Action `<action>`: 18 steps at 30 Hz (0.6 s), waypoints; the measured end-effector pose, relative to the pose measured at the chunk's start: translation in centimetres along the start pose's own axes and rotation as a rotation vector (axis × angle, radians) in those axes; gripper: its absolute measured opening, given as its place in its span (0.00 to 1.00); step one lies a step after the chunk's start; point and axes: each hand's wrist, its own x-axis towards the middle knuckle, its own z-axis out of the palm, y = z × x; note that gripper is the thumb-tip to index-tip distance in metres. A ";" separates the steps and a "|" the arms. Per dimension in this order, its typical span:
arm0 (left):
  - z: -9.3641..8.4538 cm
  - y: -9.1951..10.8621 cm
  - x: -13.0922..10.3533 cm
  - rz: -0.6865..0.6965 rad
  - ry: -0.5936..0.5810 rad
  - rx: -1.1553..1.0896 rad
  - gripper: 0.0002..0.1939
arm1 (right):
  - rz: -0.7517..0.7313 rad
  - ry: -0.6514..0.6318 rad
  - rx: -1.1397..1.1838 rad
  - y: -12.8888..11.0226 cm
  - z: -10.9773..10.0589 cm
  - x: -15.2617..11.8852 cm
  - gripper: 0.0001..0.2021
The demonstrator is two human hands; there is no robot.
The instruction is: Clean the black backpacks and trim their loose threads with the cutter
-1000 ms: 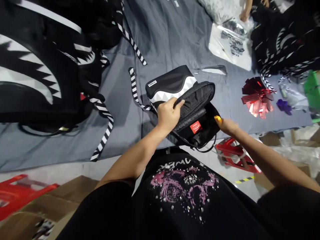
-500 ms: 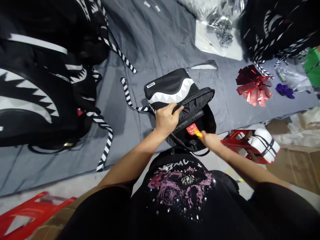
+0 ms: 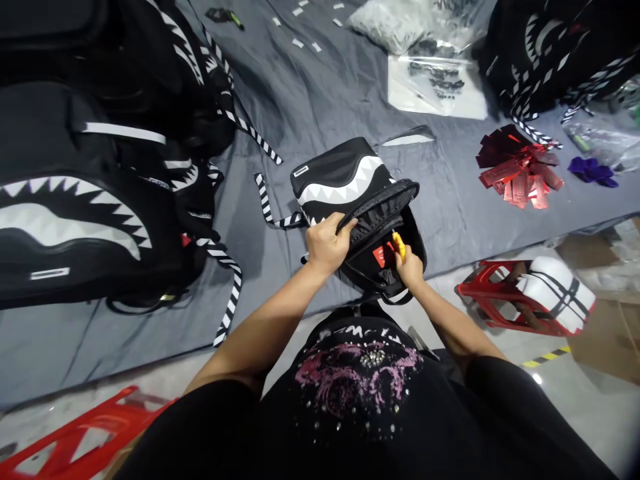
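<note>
A small black backpack [image 3: 337,175] with a white shark-teeth print lies tilted on the grey cloth, its main compartment unzipped. The edge of its opened flap is pinched in my left hand [image 3: 327,245], which holds it back. Inside the opening, my right hand [image 3: 411,268] is closed around a small yellow tool [image 3: 399,244] with a thin tip; its exact kind is unclear. Beside that tool, a red label [image 3: 381,256] shows against the black lining. A black-and-white striped strap [image 3: 265,200] trails from the backpack's left side.
Larger black shark-print backpacks [image 3: 65,220] fill the left of the grey-covered table [image 3: 310,87]. Toward the right lie red foil tags [image 3: 520,170], a purple item [image 3: 593,171] and plastic bags [image 3: 435,87]. Red stools [image 3: 493,297] stand on the floor near the table.
My right hand has moved inward and up into the opening, and the yellow tool now points upward instead of lying across the red label. My left hand keeps its hold on the flap.
</note>
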 end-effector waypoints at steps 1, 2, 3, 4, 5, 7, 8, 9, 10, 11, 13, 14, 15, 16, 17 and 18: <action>0.0 -0.1 0.1 0.003 0.003 0.001 0.20 | -0.009 0.000 0.008 -0.1 0.0 0.1 0.22; 0.0 -0.2 0.1 0.006 0.005 0.007 0.20 | -0.022 -0.004 0.014 -0.2 0.0 0.3 0.23; 0.0 -0.3 0.1 0.012 0.002 0.019 0.20 | -0.026 -0.007 0.018 -0.3 0.0 0.4 0.23; 0.0 -0.4 0.1 0.022 -0.007 0.033 0.21 | -0.022 -0.008 0.018 -0.4 -0.1 0.5 0.23; 0.0 -0.5 0.1 0.031 -0.020 0.047 0.21 | -0.016 -0.008 0.016 -0.6 -0.1 0.6 0.24; 0.0 -0.7 0.2 0.041 -0.042 0.071 0.22 | -0.033 -0.018 0.011 -0.9 -0.3 0.6 0.24; 0.0 -0.8 0.3 0.040 -0.043 0.080 0.23 | -0.058 -0.029 0.009 -1.2 -0.3 0.6 0.24; 0.0 -0.9 0.4 0.038 -0.038 0.087 0.23 | -0.080 -0.040 0.005 -1.4 -0.4 0.5 0.24; 0.0 -1.0 0.7 0.040 -0.032 0.092 0.23 | -0.092 -0.049 -0.001 -1.6 -0.6 0.4 0.24; 0.0 -1.3 1.0 0.048 -0.026 0.097 0.23 | -0.095 -0.055 -0.011 -1.7 -0.8 0.3 0.24; 0.1 -1.8 1.8 0.078 -0.022 0.110 0.23 | -0.101 -0.068 -0.035 -2.0 -1.4 0.2 0.24; 0.2 -2.1 2.1 0.099 -0.028 0.118 0.23 | -0.110 -0.078 -0.049 -2.1 -1.9 0.3 0.24; 0.2 -2.3 2.4 0.120 -0.041 0.125 0.23 | -0.121 -0.090 -0.064 -2.1 -2.5 0.5 0.24; 0.1 -2.4 2.4 0.145 -0.060 0.127 0.22 | -0.127 -0.100 -0.080 -2.2 -3.3 0.8 0.24; 0.0 -2.3 2.2 0.171 -0.075 0.126 0.21 | -0.129 -0.108 -0.098 -2.2 -4.3 1.2 0.23; -0.2 -2.0 1.5 0.200 -0.082 0.123 0.19 | -0.129 -0.115 -0.115 -2.2 -5.3 1.8 0.23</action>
